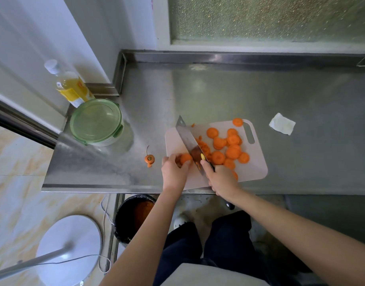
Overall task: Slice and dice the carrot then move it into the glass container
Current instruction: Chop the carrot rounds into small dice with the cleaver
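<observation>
Orange carrot piece [185, 158]: sits at the near left corner of the cutting board, under the fingertips of the left hand.
Left hand [174, 172]: fingers curled down over the carrot piece, gripping it against the board.
Knife [187, 137]: broad steel blade, edge down on the board just right of the held piece, tip pointing far and left.
Right hand [220, 180]: wrapped round the knife's handle, one finger reaching onto the blade's side.
Diced bits [204, 146]: small heap against the blade's right face.
Round slices [232, 151]: spread over the middle and right of the board, several overlapping; one lies at the far edge beside the handle slot.
Cutting board [257, 162]: pale pink, flat on the steel counter [218, 89], close to its near edge.
Carrot top [149, 158]: stalk end, on the counter just left of the board.
Glass container [97, 121]: far left on the counter, green clip lid on, well apart from the board.
Bottle [71, 87]: yellow liquid, standing just beyond the container.
Paper scrap [282, 126]: white, right of the board.
Bin [132, 215]: black liner, orange scraps inside, below the counter.
</observation>
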Motion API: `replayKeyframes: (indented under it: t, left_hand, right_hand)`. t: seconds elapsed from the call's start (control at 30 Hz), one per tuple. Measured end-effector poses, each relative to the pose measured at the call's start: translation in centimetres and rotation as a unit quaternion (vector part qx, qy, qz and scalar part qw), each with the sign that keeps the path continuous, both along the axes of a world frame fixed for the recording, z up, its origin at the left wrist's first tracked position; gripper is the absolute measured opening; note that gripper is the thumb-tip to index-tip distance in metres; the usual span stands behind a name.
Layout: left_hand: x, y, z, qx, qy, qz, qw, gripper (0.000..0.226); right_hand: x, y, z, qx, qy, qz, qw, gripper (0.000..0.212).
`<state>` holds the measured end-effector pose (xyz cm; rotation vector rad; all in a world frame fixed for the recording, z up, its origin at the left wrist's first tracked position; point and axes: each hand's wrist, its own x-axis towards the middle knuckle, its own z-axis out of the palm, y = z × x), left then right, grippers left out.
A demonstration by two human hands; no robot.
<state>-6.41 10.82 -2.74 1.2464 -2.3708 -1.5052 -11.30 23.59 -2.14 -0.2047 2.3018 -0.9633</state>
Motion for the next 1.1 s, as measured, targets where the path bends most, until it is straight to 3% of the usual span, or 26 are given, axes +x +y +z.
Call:
replayKeyframes:
  t: [0.23,0.53,1.1]
  left_hand:
    - [0.2,0.1,0.2,-0.004,-0.005,0.038,0.999,0.031]
    - [-0.5,0.2,0.8,0.033,-0.029,0.116,0.992,0.023]
    - [-0.6,0.1,0.9,0.050,-0.043,0.113,0.991,0.020]
  right_hand:
    - [-0.1,-0.4,1.7,0.035,0.047,0.069,0.996,0.062]
    - [-0.5,-0.3,2.2,0.055,0.072,0.074,0.993,0.067]
    - [-0.3,-1.0,3.0,0.142,0.080,0.157,0.974,0.066]
